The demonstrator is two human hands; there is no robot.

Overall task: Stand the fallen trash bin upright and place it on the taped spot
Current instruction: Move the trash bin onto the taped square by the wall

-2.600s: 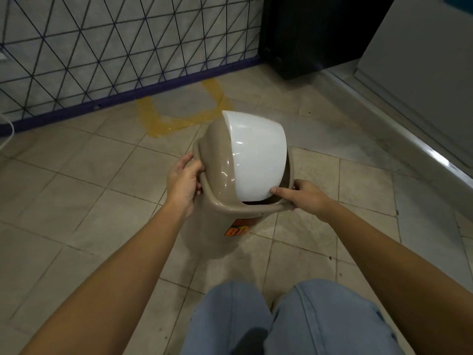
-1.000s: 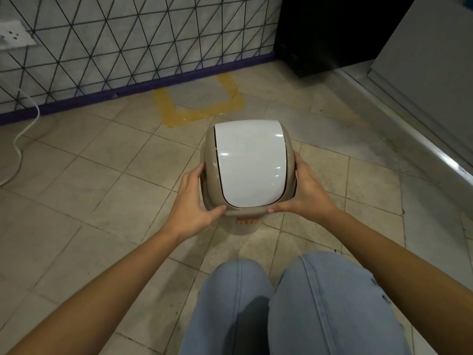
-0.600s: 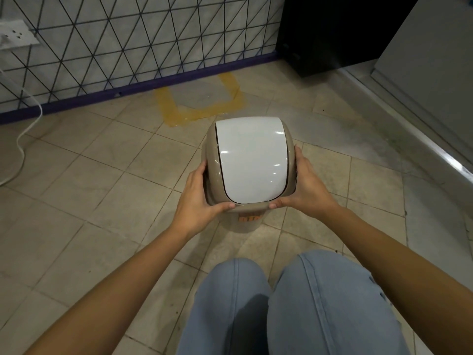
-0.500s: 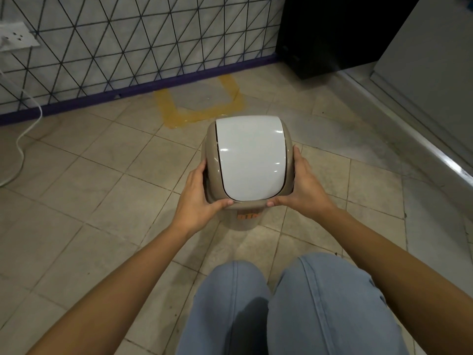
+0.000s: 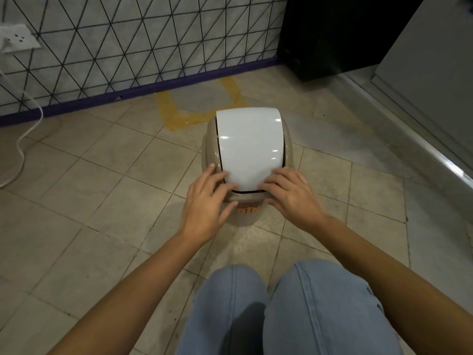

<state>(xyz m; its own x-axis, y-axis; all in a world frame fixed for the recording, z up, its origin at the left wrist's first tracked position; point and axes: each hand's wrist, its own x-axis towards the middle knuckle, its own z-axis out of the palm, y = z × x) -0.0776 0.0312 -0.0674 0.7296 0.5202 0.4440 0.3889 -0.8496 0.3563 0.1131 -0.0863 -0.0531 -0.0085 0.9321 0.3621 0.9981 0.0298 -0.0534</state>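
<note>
Beige plastic makes up the body of the trash bin [image 5: 247, 160], which stands upright on the tiled floor [image 5: 97, 190], capped by a white swing lid [image 5: 249, 147] that curves over its top. An orange label with dark lettering shows on the near side of the body, partly hidden under the rim. The bin sits just short of the yellow taped spot [image 5: 179, 116]; its far edge overlaps the near strip of tape in this view, while the rest of the marked outline lies open beyond it, against the purple baseboard [image 5: 153, 85] of a wall covered in a black triangular grid. The left hand [image 5: 207, 203] lies flat with fingers spread on the near left corner of the lid and rim, thumb reaching toward the label; it presses rather than grips. The right hand [image 5: 291, 196] mirrors it on the near right corner, fingers extended over the lid's edge, closed on nothing. Both bare forearms reach in from below, above two knees in light blue jeans [image 5: 286, 308]. A white cable [image 5: 25, 139] trails from a wall socket [image 5: 18, 39] at far left.
</note>
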